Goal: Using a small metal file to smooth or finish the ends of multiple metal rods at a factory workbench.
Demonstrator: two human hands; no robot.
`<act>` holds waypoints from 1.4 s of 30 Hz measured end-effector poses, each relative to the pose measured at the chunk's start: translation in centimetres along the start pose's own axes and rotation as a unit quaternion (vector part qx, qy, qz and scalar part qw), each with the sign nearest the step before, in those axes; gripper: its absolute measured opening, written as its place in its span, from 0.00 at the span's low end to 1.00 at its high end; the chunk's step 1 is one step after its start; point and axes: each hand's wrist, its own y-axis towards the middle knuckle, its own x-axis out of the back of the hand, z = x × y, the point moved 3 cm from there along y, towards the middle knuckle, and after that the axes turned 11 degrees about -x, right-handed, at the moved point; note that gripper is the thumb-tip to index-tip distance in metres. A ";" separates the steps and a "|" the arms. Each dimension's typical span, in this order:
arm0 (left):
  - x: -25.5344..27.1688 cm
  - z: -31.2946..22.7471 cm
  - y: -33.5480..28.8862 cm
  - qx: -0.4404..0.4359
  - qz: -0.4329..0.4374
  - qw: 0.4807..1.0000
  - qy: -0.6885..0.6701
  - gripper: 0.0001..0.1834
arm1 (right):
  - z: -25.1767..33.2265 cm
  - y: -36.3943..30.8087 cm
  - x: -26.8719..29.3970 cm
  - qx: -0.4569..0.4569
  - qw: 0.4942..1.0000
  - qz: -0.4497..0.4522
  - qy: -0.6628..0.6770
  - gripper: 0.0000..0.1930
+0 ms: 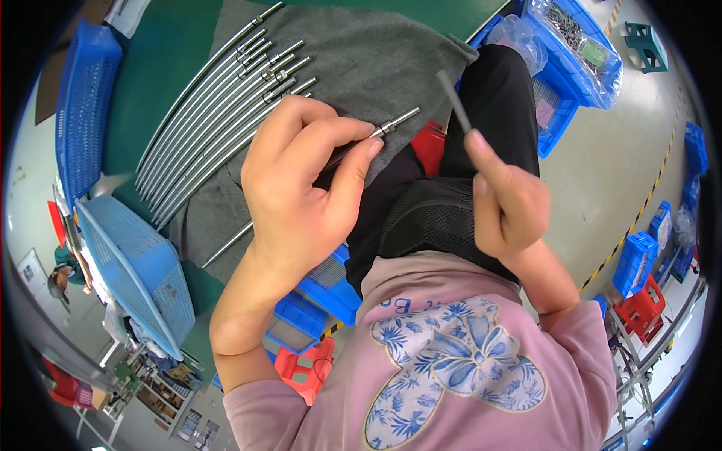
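Note:
My left hand (297,177) pinches a slim shiny metal rod (402,118) between thumb and fingers, close to its stepped, collared end. The palm hides the rod's middle, and its tapered tail comes out beyond my wrist over the cloth. In my right hand (513,207) is a thin, flat grey file (455,101), gripped in closed fingers with the thumb along it. The file points up and left, apart from the rod. Several similar metal rods (203,124) lie side by side on a grey cloth (361,56), left of my left hand.
The cloth covers part of a green tabletop (143,45). Blue plastic baskets (135,263) stand along the left. At the upper right, a blue bin (579,45) holds bagged small metal parts. Below the table are blue crates (301,319) and a red stool (307,368).

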 end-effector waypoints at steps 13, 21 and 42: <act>-0.3 0.0 -0.2 -0.043 -0.022 0.998 0.033 0.09 | 0.6 -2.5 -1.9 0.008 0.999 0.050 -0.020 0.32; -0.4 0.1 0.0 -0.048 -0.023 0.998 0.028 0.09 | 2.7 1.2 -2.2 -0.017 0.989 0.118 -0.083 0.30; -0.7 0.0 -0.1 -0.044 -0.033 0.998 0.024 0.10 | 1.7 -1.6 -2.2 -0.001 0.993 0.059 -0.107 0.30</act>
